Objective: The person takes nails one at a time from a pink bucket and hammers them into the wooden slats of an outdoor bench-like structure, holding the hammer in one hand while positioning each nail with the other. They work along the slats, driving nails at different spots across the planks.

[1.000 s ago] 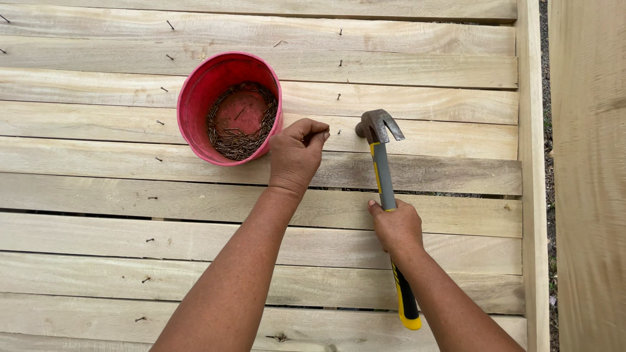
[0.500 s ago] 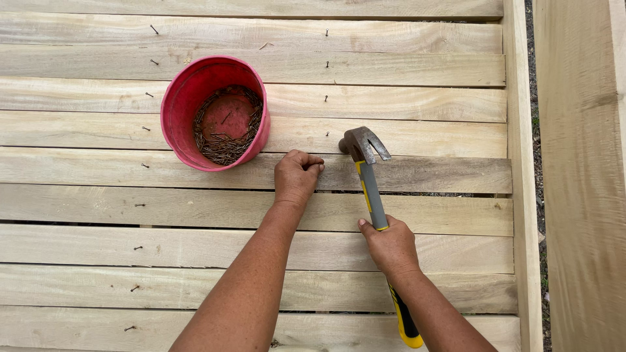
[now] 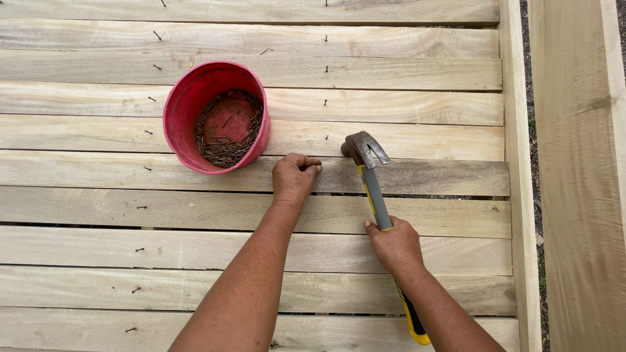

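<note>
My left hand (image 3: 295, 178) rests on a wooden plank (image 3: 424, 176), fingers pinched together at the right as if around a small nail; the nail itself is too small to make out. My right hand (image 3: 393, 245) grips the shaft of a claw hammer (image 3: 372, 179) with a yellow and black handle. The hammer's steel head hovers just right of my left fingertips. A red bucket (image 3: 186, 114) holding many loose nails stands just left of and above my left hand.
The planks (image 3: 391, 72) run left to right, with a column of part-driven nails (image 3: 149, 133) at the left and another (image 3: 325, 103) up the middle. An upright board (image 3: 518, 195) edges the right side, with a wide plank (image 3: 577, 195) beyond it.
My left hand has come down from the bucket's side to the plank and pinched shut. The hammer head has swung in close beside it.
</note>
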The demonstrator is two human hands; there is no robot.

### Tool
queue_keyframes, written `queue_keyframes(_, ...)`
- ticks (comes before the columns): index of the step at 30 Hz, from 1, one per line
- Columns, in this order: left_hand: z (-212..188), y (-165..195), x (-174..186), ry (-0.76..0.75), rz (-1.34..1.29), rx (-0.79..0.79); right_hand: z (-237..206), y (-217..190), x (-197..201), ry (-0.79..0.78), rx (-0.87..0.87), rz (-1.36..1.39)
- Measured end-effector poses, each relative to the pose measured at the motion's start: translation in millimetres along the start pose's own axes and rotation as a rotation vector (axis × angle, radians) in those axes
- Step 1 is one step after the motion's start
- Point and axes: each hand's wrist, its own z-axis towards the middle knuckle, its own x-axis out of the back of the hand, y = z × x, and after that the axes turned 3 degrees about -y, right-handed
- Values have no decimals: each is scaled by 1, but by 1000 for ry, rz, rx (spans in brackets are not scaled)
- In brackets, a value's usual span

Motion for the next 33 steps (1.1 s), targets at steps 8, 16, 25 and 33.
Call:
queue_keyframes(8, -8, -3, -7, 57, 25, -128, 6, 6, -1, -3, 22, -49)
queue_keyframes(16, -23, 5, -7, 56, 152, -248, 6, 6, -2, -20, 3, -52)
queue_keyframes(25, -22, 11, -8, 13, 408, -260, -7, -1, 4, -14, -12, -38)
queue_keyframes(33, -24, 11, -11, 5, 341, -177, -25, -1, 6, 9, 37, 4)
